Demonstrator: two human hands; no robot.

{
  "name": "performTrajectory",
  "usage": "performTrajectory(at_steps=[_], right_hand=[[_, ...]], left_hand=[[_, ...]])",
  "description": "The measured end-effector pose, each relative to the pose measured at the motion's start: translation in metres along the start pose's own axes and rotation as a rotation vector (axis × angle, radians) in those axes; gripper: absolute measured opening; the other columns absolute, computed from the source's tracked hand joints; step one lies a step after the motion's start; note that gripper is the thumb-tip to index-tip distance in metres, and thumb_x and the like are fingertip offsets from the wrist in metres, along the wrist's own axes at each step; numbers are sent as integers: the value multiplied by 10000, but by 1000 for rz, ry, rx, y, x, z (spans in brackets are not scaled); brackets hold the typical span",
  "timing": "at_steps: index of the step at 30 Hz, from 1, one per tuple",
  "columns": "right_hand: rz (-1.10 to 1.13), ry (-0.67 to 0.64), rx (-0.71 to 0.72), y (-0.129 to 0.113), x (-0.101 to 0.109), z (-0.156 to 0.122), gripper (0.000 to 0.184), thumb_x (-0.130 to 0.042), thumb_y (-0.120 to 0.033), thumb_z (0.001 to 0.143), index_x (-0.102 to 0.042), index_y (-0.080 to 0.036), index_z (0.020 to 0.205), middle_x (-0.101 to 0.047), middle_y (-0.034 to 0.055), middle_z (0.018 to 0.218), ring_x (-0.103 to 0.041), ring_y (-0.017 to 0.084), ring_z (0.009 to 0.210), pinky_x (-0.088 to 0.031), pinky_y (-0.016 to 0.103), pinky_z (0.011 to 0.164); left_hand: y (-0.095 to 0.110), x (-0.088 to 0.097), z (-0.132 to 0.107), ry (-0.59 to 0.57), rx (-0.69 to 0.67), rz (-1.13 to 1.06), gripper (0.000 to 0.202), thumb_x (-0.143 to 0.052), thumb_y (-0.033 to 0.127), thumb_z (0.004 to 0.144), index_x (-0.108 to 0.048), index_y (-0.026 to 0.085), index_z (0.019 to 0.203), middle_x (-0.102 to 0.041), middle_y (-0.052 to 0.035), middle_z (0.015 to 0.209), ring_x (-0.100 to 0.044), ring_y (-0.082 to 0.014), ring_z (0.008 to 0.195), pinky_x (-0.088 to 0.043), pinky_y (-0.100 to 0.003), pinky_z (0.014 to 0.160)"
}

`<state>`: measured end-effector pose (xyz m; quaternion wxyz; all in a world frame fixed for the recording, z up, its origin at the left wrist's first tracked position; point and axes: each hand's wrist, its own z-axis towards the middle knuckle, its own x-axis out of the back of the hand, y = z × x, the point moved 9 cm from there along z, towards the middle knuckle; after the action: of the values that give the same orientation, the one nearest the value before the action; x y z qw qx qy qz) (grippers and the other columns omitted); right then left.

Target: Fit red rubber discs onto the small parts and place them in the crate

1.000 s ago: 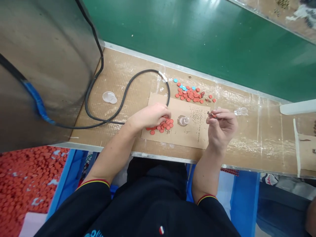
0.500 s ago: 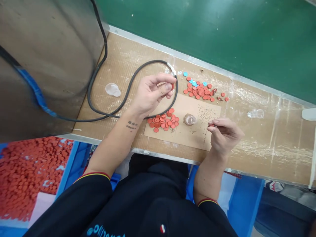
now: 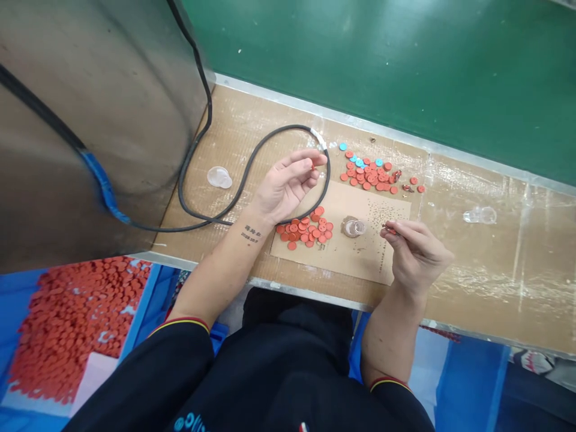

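Raised over the cardboard table, my left hand (image 3: 288,189) pinches a small red button (image 3: 312,168) between thumb and fingers, its palm partly showing. Below it, a loose pile of red buttons (image 3: 306,229) lies on a flat cardboard sheet (image 3: 333,258). My right hand (image 3: 416,255) is closed in a pinch on a small dark and red piece (image 3: 389,228), too small to make out, at the sheet's right side. Between the hands stands a small clear cup (image 3: 354,227). Tiny specks (image 3: 384,210) are scattered on the sheet near my right fingertips.
Behind the sheet lie more red buttons (image 3: 371,175) and several blue buttons (image 3: 359,162). A black cable (image 3: 245,174) loops across the table from a metal cabinet (image 3: 135,120). Clear plastic pieces (image 3: 480,215) lie on both sides. At lower left, a blue bin holds many red buttons (image 3: 81,324).
The whole view has shifted, so the table sits slightly lower and further right. My left hand has turned, showing more palm, still pinching the red button. My right hand keeps its pinch.
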<state>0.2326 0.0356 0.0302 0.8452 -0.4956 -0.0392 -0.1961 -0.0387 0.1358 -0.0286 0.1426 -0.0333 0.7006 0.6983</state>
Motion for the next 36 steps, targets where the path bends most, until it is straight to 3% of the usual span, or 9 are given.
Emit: performTrajectory(at_steps=[4, 9, 15, 19, 28, 31, 34, 36], right_hand=[[6, -9, -5, -2, -2, 0, 197, -853, -201, 872, -857, -346, 1005, -821, 1, 934, -782, 173, 732, -672, 321, 623], [67, 7, -56, 1, -4, -1, 121, -832, -243, 904, -846, -320, 996, -816, 8, 933, -763, 160, 697, -671, 321, 603], [48, 30, -69, 4, -5, -2, 102, -846, -329, 896, -832, -314, 996, -801, 3, 857, -664, 129, 544, -557, 288, 456], [-10, 45, -48, 6, -3, -2, 149, -891, -394, 855, -819, -304, 950, -779, -5, 791, -715, 163, 637, -592, 320, 552], [-178, -56, -46, 6, -13, -1, 166, -825, -467, 912, -812, -304, 943, -807, 17, 850, -745, 201, 726, -629, 386, 654], [-186, -40, -50, 5, -12, -2, 188, -821, -485, 911, -812, -300, 942, -813, 18, 851, -744, 199, 710, -623, 381, 637], [-188, -17, -46, 3, -9, -1, 190, -817, -484, 916, -810, -296, 944, -812, 15, 833, -736, 192, 684, -610, 370, 619], [-175, -10, -39, 2, -9, -1, 151, -820, -441, 920, -814, -296, 964, -813, 11, 837, -732, 184, 679, -603, 358, 617]], left_hand=[[0, -4, -1, -15, 19, -32, 294, -632, 368, 946, -738, 225, 1180, -762, -77, 1293, -743, -133, 930, -673, -312, 901], [9, -5, -7, -41, -10, 35, 394, -551, 493, 1003, -722, 245, 1258, -734, -99, 1349, -753, -167, 944, -686, -358, 887], [13, -5, -11, -51, -61, 123, 463, -557, 605, 1007, -716, 266, 1279, -768, -97, 1210, -775, -208, 942, -706, -398, 850], [9, -8, -10, -83, -61, 26, 486, -651, 651, 949, -704, 286, 1266, -763, -76, 1214, -782, -209, 974, -705, -370, 842], [11, -7, -8, -28, -13, -69, 283, -692, 520, 978, -728, 260, 1083, -771, -34, 1211, -790, -195, 1037, -696, -346, 919], [9, -9, -6, -10, -3, -57, 221, -739, 433, 954, -729, 234, 1048, -775, -42, 1109, -792, -186, 996, -689, -330, 897], [5, -14, -4, 0, -38, 89, 141, -761, 307, 916, -738, 198, 1004, -761, -46, 956, -782, -176, 913, -672, -328, 868], [5, -18, 0, 19, -87, 263, 93, -740, 231, 893, -744, 176, 968, -765, -59, 956, -767, -168, 881, -658, -323, 861]])
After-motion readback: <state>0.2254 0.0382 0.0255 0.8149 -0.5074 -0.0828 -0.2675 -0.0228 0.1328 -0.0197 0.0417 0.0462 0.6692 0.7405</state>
